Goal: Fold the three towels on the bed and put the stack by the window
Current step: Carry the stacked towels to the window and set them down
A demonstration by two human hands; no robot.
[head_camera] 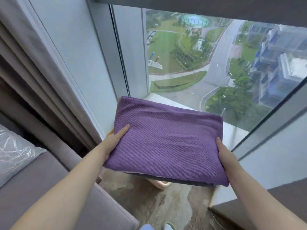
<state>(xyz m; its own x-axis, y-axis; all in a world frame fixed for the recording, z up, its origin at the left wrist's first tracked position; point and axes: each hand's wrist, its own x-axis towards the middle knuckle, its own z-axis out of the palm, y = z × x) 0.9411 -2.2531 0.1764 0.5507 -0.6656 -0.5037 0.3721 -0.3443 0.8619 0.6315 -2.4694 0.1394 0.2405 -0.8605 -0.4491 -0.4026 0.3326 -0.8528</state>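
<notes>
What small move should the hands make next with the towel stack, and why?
Probably ease the stack forward and down onto the white sill: the left hand and right hand grip its sides, and its near edge overhangs the floor.

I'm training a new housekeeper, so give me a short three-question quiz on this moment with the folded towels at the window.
1. True or false: the folded purple woven towel lies on top of the stack.
2. Multiple choice: the left hand holds the stack at A) its left edge, B) its far edge, C) nowhere, it hangs free.
3. Short answer: the right hand grips the other side; what hangs left of the glass window?

Key: 1 true; 2 A; 3 a grey pleated curtain.
</notes>
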